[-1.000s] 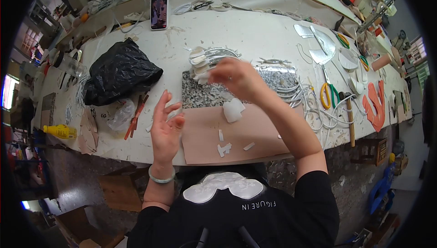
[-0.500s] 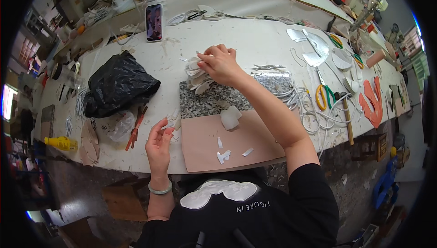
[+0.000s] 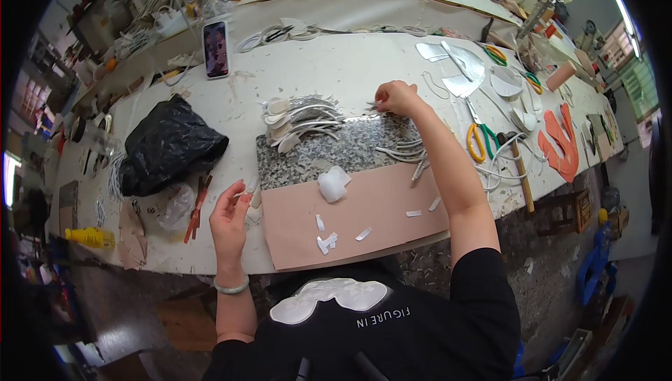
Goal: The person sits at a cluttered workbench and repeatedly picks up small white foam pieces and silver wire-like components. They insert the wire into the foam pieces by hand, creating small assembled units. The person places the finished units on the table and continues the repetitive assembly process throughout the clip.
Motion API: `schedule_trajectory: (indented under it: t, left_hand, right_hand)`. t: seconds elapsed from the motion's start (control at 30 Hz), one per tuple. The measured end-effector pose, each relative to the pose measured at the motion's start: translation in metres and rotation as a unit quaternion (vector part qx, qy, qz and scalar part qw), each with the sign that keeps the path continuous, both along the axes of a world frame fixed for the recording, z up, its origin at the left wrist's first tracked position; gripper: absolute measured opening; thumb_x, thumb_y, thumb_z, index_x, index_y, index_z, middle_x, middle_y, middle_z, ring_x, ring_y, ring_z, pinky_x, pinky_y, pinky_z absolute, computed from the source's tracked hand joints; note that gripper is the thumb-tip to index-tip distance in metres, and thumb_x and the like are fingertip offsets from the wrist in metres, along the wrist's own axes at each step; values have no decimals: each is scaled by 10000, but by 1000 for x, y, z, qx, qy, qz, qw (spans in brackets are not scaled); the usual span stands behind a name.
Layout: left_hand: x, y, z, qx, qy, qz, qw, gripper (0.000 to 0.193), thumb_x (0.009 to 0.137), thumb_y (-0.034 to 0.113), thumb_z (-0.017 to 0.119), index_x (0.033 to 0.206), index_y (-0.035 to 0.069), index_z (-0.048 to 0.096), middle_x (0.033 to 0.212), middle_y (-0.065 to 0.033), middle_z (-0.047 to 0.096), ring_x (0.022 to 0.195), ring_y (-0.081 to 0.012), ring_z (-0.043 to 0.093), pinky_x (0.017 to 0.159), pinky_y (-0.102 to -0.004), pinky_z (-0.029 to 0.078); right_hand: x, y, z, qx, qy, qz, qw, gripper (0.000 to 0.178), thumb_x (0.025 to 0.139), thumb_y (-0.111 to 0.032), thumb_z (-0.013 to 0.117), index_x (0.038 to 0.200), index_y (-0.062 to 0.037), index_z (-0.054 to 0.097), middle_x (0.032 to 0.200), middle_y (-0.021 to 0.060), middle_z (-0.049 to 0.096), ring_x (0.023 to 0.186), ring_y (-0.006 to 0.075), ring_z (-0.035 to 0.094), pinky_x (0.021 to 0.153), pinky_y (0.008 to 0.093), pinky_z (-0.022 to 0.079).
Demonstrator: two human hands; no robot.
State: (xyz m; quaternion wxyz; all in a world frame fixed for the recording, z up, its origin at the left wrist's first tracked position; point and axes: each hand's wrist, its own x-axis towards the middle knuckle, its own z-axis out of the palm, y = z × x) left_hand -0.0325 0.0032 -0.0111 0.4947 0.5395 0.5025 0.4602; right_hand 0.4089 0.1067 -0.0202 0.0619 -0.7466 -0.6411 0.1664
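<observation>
Thin grey strips (image 3: 372, 107) lie at the far edge of a granite slab (image 3: 301, 160), partly hidden by the right hand (image 3: 397, 97). Half a second ago this hand was over the pile of rounded off-white pieces (image 3: 278, 121) at the slab's left end; now it has moved right to the strips, leaving the pile uncovered. Its fingers are bent together at the strips, though whether they pinch one I cannot tell. Smooth white cords (image 3: 315, 129) curve away from the pile.

Nearer the body, a matt pinkish-brown sheet (image 3: 371, 202) bears flat white scraps (image 3: 364, 234), and a rounded, translucent-looking white piece (image 3: 333, 184) lies by its far edge. Beside it, the left hand (image 3: 229, 223) stays half-curled; something pale shows at its fingertips, but I cannot tell whether it is gripped. Farther left sits a crumpled, glossy black plastic bag (image 3: 171, 146).
</observation>
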Motion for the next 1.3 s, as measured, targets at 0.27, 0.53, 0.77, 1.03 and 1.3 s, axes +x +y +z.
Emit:
schedule_trajectory:
  t: [0.27, 0.53, 0.77, 1.03, 1.3]
  left_hand:
    - [-7, 5, 0, 32, 73, -5, 997, 303, 898, 102, 671, 1175, -12, 625, 1072, -63, 647, 900, -112, 602, 800, -241, 489]
    - [88, 2, 7, 278, 259, -226, 897, 389, 782, 141, 761, 1147, 51, 660, 1100, -93, 614, 997, -222, 551, 751, -315, 482]
    - [63, 22, 0, 187, 255, -135, 939, 326, 782, 140, 753, 1081, 44, 666, 1058, -99, 611, 1008, -263, 543, 845, -364, 460]
    - [-5, 44, -30, 153, 414, -25, 897, 188, 755, 173, 763, 852, 43, 668, 914, -84, 611, 952, -271, 501, 878, -357, 410]
    - [2, 33, -16, 65, 111, 76, 989, 53, 889, 64, 662, 914, 18, 655, 859, -4, 671, 726, -52, 602, 546, -189, 421]
  right_hand:
    - [-27, -35, 25, 147, -78, 69, 984, 74, 869, -118, 627, 929, -127, 670, 956, 19, 641, 1019, 222, 554, 954, 477, 318]
    - [-66, -119, 37, 192, -1, 167, 967, 72, 870, -54, 622, 926, -99, 612, 983, 10, 625, 1049, 202, 563, 1026, 485, 291]
    - [-68, -160, 70, 350, 177, 98, 915, 157, 872, 35, 620, 1012, -31, 594, 906, 77, 679, 835, 208, 665, 938, 396, 428]
    - [-98, -167, 65, 352, 343, 62, 869, 123, 877, 82, 599, 984, 23, 597, 865, 109, 662, 827, 177, 675, 740, 281, 532]
    - [-95, -164, 67, 364, 665, -26, 652, 155, 984, -56, 511, 1125, 8, 495, 942, 82, 599, 792, 145, 596, 752, 290, 504]
